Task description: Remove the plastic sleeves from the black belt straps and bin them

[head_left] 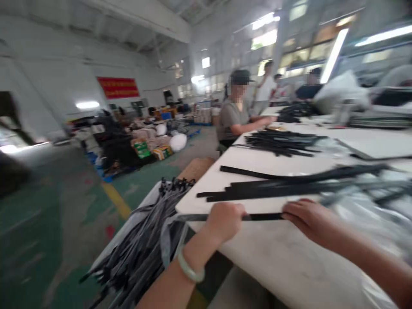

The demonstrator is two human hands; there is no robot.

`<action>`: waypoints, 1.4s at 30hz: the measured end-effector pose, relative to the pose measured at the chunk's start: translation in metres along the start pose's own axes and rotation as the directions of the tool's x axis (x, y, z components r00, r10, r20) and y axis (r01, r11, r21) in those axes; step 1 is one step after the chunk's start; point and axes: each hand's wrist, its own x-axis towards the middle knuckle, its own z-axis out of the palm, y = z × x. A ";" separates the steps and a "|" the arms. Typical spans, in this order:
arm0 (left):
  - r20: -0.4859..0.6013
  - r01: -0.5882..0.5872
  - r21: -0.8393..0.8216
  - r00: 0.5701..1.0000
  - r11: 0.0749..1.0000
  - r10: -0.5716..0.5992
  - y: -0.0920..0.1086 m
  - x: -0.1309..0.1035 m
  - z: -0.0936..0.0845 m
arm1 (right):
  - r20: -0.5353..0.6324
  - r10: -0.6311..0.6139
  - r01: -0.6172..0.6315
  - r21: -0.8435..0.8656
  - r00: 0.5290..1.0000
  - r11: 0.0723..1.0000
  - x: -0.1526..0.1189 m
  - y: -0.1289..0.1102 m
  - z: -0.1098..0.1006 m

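Note:
A narrow black strip (265,216) lies along the near part of the white table (273,253), stretched between my two hands. My left hand (225,221), with a pale bangle on the wrist, is closed around it near the table's left corner. A greyish, partly see-through length (165,236) runs on from that hand and droops over the edge. My right hand (305,219) is closed over the strip's other visible end, its fingertips partly hidden. Just beyond both hands rests a bunch of flat black strips (267,189).
Many grey, black-tipped strips (141,240) are heaped beside the table at lower left. Clear plastic bags (370,214) lie at the right. A person in a grey shirt (236,113) works at the far side near another black pile (283,141). Stacked goods (148,143) stand on the floor.

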 end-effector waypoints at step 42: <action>-0.125 0.131 -0.615 0.958 0.778 -0.260 0.014 -0.015 0.030 | 0.318 0.434 -0.320 0.945 0.843 -0.070 0.022 -0.059 0.022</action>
